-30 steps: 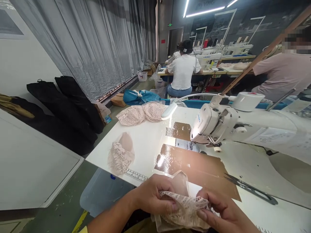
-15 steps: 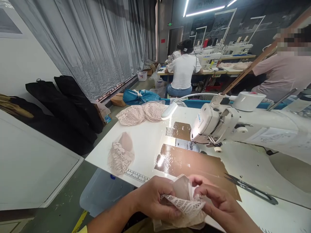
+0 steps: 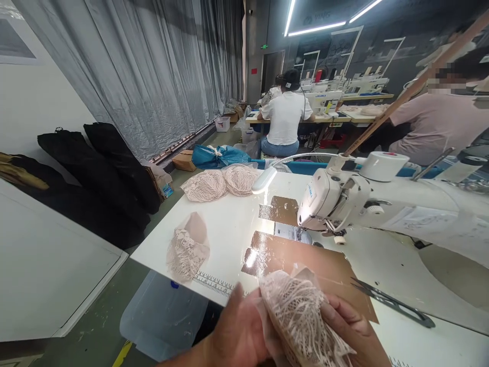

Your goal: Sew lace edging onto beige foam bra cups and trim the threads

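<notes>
A beige lace bra cup (image 3: 296,316) with sheer mesh edges is held over the front edge of the table, lace side up. My right hand (image 3: 353,326) pinches its right side, thumb on the lace. On the other side my left hand (image 3: 244,321) is open, thumb spread away and palm against the cup's left mesh edge; some of its fingers are hidden and it is slightly blurred. A second lace cup piece (image 3: 189,247) lies on the table to the left. Farther back rest stacked lace cups (image 3: 221,182).
A white sewing machine (image 3: 355,199) stands at right, its lamp (image 3: 264,180) over the table. Brown shiny sheets (image 3: 298,257) cover part of the tabletop. Black scissors (image 3: 397,303) lie at right. A clear plastic bin (image 3: 160,316) sits below left. Co-workers (image 3: 284,114) sit beyond.
The lace cup has been turned so its lace face shows upward. My left hand has loosened its grip and opened, while my right hand keeps hold. The view has shifted slightly.
</notes>
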`<state>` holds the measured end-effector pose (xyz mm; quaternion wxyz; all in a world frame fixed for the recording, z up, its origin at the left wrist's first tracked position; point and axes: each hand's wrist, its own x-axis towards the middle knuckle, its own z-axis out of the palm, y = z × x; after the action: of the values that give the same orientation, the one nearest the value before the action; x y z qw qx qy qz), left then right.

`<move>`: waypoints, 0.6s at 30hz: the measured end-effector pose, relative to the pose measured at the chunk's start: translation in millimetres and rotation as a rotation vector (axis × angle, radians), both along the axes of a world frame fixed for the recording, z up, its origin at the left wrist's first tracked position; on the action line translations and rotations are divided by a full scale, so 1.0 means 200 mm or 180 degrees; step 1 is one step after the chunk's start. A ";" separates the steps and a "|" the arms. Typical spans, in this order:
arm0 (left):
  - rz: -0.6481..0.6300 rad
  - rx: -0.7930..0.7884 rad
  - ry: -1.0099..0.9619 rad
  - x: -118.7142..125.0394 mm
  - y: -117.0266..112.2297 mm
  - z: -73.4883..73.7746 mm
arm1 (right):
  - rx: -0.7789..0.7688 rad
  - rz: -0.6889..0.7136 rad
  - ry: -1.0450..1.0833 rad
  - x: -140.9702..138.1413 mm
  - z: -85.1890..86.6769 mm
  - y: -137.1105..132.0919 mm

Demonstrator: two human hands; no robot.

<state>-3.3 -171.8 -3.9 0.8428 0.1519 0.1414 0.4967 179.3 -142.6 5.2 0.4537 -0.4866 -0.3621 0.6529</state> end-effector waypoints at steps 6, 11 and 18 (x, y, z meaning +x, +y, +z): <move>-0.0014 -0.0051 -0.0017 0.13 -0.04 -0.03 | 0.0182 -0.0399 0.0121 -0.03 -0.04 0.02; -0.0138 -0.0336 0.0041 0.12 -0.01 -0.06 | 0.0217 -0.0286 0.0127 -0.04 -0.08 0.02; 0.0253 -0.0378 0.0834 0.13 0.00 -0.03 | 0.0042 -0.0281 0.0328 -0.03 -0.06 0.04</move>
<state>22.9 -171.0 -10.8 0.8042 0.1596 0.2853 0.4963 172.8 -135.4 -6.8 0.5033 -0.4648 -0.3207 0.6541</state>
